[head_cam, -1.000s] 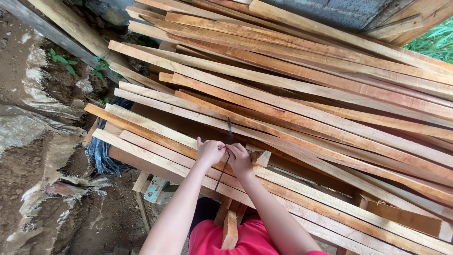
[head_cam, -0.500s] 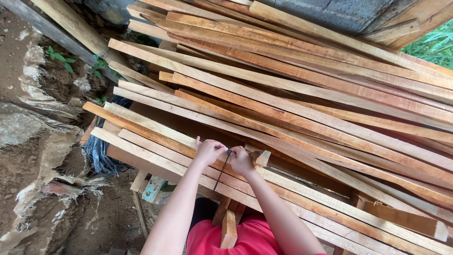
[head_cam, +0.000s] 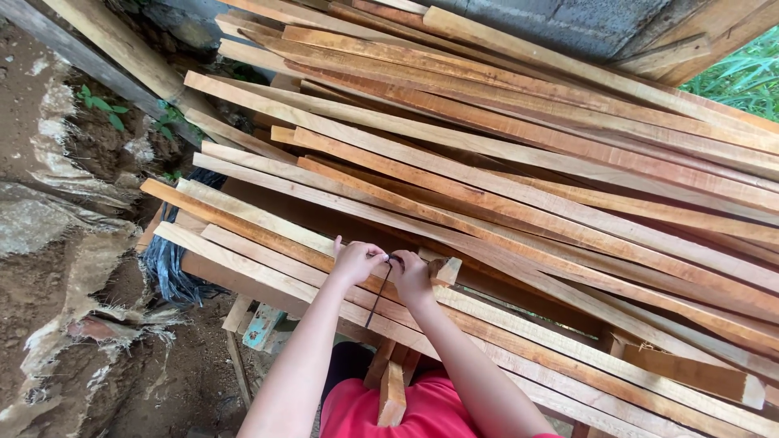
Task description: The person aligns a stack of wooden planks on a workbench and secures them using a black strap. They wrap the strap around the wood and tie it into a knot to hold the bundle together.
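My left hand [head_cam: 355,261] and my right hand [head_cam: 411,276] are close together over the near planks of a big stack of long wooden planks [head_cam: 519,170]. Both pinch a thin dark cord [head_cam: 378,290] between them; its loose end hangs down toward me. The hands rest on a pale plank [head_cam: 268,276] at the front of the stack. A short wooden offcut [head_cam: 445,269] lies just right of my right hand. My red shirt [head_cam: 430,410] shows at the bottom.
Bare earth and torn pale sheeting [head_cam: 73,268] lie to the left. Dark plastic [head_cam: 166,264] hangs under the plank ends. A wooden support [head_cam: 393,393] stands below the stack. A grey block wall [head_cam: 560,20] is behind; green plants [head_cam: 742,77] are at the right.
The cord, which earlier stood up above my hands, now hangs down below them. My hands have stayed at the same spot on the planks, and the view has shifted slightly.
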